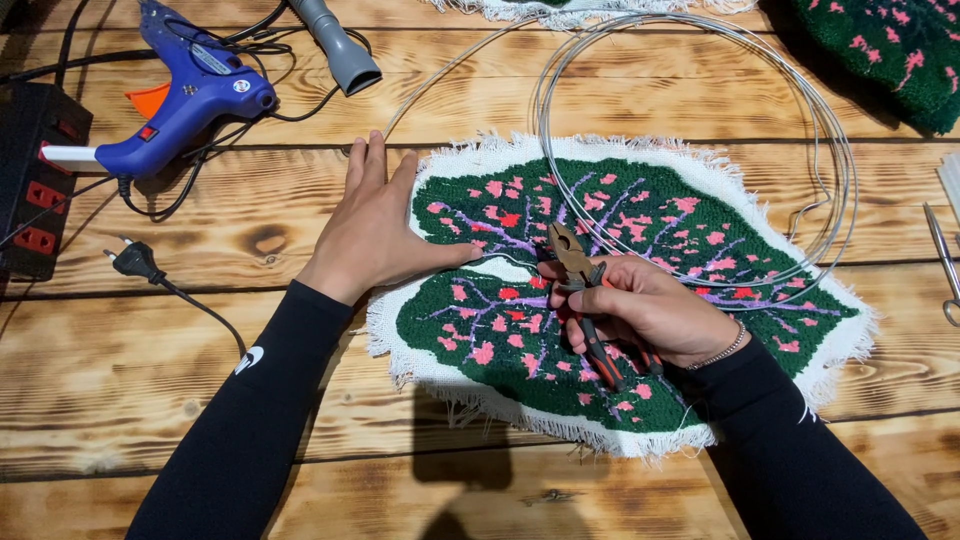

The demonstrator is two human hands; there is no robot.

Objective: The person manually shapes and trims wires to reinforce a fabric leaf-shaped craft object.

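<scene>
A leaf-shaped tufted rug piece (640, 215), green with pink flecks, purple veins and a white fringed edge, lies on the wooden table (150, 400). My left hand (375, 225) rests flat on its left edge, fingers apart, thumb on the green pile beside a thin wire. My right hand (640, 305) grips pliers (580, 285) with red and black handles, the jaws pointing up and left over the leaf's middle notch. A coil of silver wire (835, 160) loops over the rug's upper right part.
A blue glue gun (190, 105) lies at the upper left, beside a black power strip (35, 180), a loose plug (135, 262) and a grey nozzle (340, 50). Scissors (945, 260) sit at the right edge. Another green tufted piece (900, 50) is at the top right.
</scene>
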